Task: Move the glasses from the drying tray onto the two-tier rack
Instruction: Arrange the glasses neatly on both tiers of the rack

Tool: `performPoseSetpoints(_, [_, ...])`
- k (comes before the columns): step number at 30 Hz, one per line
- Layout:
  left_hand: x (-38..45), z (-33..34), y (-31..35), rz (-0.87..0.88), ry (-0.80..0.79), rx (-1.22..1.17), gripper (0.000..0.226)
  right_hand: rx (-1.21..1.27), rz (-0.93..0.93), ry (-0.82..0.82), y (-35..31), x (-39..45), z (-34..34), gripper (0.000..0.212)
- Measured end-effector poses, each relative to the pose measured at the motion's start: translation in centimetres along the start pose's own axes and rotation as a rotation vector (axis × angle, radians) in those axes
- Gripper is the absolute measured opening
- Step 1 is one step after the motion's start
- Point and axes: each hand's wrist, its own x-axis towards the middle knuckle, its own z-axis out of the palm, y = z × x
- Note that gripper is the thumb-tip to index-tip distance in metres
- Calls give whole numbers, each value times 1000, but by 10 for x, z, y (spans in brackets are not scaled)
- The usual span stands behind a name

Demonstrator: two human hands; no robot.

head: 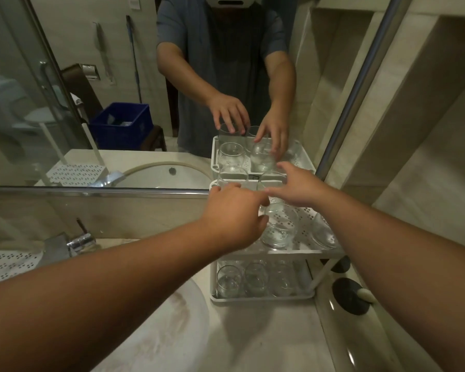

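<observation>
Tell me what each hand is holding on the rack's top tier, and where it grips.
Left hand holds a clear glass at the back of the top tier; right hand holds another glass. Each grips near the rim; exact contact is hidden.

Dim, warm indoor light softened detail; wide-angle distortion bent the edges, and a soft shadow fell on the surface point(266, 342).

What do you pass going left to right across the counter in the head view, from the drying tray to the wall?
drying tray → faucet → sink → left hand → rack → black discs
</observation>
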Motion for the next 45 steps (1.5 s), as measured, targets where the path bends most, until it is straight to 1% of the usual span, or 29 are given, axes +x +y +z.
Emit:
performPoseSetpoints(2, [9, 0, -3, -37, 73, -59, 32, 11, 11, 22, 3, -7, -10, 86])
performPoseSetpoints(4, [22, -1, -6, -61, 115, -67, 31, -84, 1, 82, 2, -15, -21, 65])
performPoseSetpoints(5, [28, -1, -7, -59, 118, -49, 32, -145, -19, 87, 0, -19, -25, 55])
performPoseSetpoints(6, [35, -1, -8, -47, 109, -23, 34, -197, -42, 48, -4, -23, -29, 51])
performPoseSetpoints(7, [42, -1, -8, -33, 91, 5, 37, -254, -56, -37, -10, -27, -31, 50])
performPoseSetpoints(10, [62, -1, -8, -15, 13, 67, 42, -520, -50, -358, -27, -40, -34, 62])
performPoseSetpoints(11, [67, -1, -7, -13, -17, 85, 42, -584, -45, -406, -30, -43, -33, 68])
performPoseSetpoints(12, [72, -1, -5, -6, -53, 105, 42, -617, -45, -416, -32, -45, -31, 75])
performPoseSetpoints(14, [77, 1, -1, 16, -129, 160, 41, -640, -64, -378, -32, -49, -25, 88])
performPoseSetpoints(16, [81, 4, 1, 29, -179, 211, 37, -620, -84, -336, -29, -51, -22, 96])
performPoseSetpoints(19, [84, 6, 1, 23, -159, 195, 26, -590, -54, -322, -25, -50, -24, 99])
performPoseSetpoints(21, [86, 7, -2, 25, -118, 179, 21, -603, -39, -312, -21, -50, -26, 97])
performPoseSetpoints(24, [86, 9, -10, 31, -79, 186, 18, -633, -38, -307, -13, -49, -27, 83])
performPoseSetpoints(26, [85, 11, -15, 34, -74, 184, 18, -594, -25, -303, -8, -45, -28, 79])
performPoseSetpoints(30, [83, 13, -18, 24, -73, 192, 17, -546, 2, -292, -2, -35, -32, 79])
performPoseSetpoints(36, [82, 13, -19, -2, -60, 164, 18, -584, 53, -261, 4, -16, -47, 80])
performPoseSetpoints(39, [81, 11, -18, -7, -79, 162, 17, -633, 79, -230, 9, -8, -50, 74])
performPoseSetpoints(41, [81, 11, -17, 3, -99, 177, 18, -620, 95, -202, 14, -3, -52, 71])
performPoseSetpoints(45, [78, 11, -14, 5, -117, 178, 18, -570, 114, -156, 22, 5, -53, 77])
